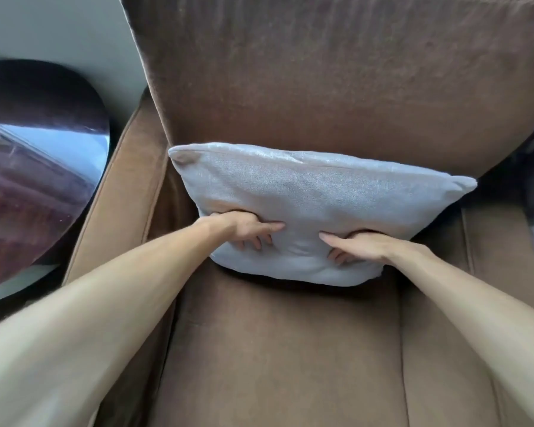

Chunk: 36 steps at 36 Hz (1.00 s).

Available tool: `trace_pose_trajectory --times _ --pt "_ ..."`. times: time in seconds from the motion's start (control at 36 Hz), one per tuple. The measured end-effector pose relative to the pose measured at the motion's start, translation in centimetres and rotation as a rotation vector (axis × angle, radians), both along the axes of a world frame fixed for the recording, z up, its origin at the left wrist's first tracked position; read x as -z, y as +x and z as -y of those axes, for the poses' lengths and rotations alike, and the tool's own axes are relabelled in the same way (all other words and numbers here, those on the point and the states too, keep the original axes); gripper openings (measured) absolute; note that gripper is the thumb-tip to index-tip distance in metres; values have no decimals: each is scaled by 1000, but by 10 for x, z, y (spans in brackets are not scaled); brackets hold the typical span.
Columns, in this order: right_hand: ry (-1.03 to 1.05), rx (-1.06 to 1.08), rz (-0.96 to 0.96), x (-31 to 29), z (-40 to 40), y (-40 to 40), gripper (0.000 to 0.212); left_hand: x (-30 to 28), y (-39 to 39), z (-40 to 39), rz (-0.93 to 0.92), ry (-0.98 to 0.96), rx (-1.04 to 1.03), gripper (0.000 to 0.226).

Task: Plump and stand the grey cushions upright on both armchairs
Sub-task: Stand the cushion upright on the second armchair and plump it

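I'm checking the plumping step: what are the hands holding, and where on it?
Both hands, left hand and right hand, grip the grey cushion on its lower front face, fingers dug into the fabric.

Below the hands (305, 238) the seat (284, 349) lies bare. The cushion (315, 192) and chair back (336, 87) block beyond them; armrests (114, 192) wall both sides, with a round table (34, 149) farther left.

grey cushion (315, 192) on brown armchair (336, 87)
pale, soft, rectangular; stands upright against the backrest on the seat, lower front dented, top seam farthest from the grip.
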State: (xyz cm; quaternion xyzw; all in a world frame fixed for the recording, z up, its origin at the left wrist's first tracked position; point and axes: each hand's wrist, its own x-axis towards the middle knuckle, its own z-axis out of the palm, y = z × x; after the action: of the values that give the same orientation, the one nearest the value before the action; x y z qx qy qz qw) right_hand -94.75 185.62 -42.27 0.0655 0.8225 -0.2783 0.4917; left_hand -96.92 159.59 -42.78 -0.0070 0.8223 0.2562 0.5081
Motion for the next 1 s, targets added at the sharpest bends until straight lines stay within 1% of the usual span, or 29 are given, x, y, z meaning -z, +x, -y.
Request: trace_pose_trajectory --times 0.03,0.06,0.08,0.14,0.19,0.22,0.28,0.33,0.39,0.44,0.5,0.53,0.56,0.61,0.69,0.75,0.78,0.86,0.92,0.94,0.97,1.0 --pt "6 -23 16 4 2 5 115 5 7 4 -18 -3 35 64" --pt "45 -92 58 6 4 11 107 10 14 8 -33 -10 76 61" --pt "85 -170 104 8 6 17 94 15 21 12 -33 -30 123 58" --pt "102 -296 154 17 14 27 75 25 32 19 -19 -90 233 49" --pt "73 -421 150 29 27 38 56 35 40 20 70 -111 347 46" --pt "81 -482 137 39 34 42 52 41 42 17 113 -115 383 48" --pt "101 -562 122 55 50 45 60 52 45 7 139 -121 423 52" --pt "107 -576 93 67 63 43 65 62 46 -3 86 -120 438 56" --pt "110 -548 65 76 64 36 67 72 41 -5 46 -119 390 59" --pt "116 -463 34 82 54 25 69 80 29 0 40 -104 381 60" --pt "154 -386 -22 83 41 13 83 76 12 7 8 -187 483 70" --pt "177 -387 -37 81 34 8 91 70 3 10 -12 -252 560 78" --pt "190 -404 -39 78 29 5 95 61 -3 11 -8 -303 613 83" --pt "192 -430 -43 74 20 1 95 49 -12 13 16 -336 640 85" --pt "194 -438 -38 72 6 3 98 45 -11 22 -27 -349 675 90" --pt "216 -390 -18 69 -9 9 92 51 -5 39 -30 -357 643 90" --pt "237 -363 -1 68 -19 12 88 53 -1 50 -23 -355 590 87" --pt "359 -311 3 63 -49 29 78 54 10 83 -16 -327 351 75" --pt "440 -252 -48 66 -66 41 57 58 18 101 -83 -344 218 66" --pt "449 -188 -83 70 -73 45 48 61 22 108 -115 -368 146 65" --pt "448 -105 -118 77 -81 48 44 65 25 113 -145 -385 48 69" --pt "429 -19 -153 83 -86 50 48 70 29 116 -179 -382 -62 76"
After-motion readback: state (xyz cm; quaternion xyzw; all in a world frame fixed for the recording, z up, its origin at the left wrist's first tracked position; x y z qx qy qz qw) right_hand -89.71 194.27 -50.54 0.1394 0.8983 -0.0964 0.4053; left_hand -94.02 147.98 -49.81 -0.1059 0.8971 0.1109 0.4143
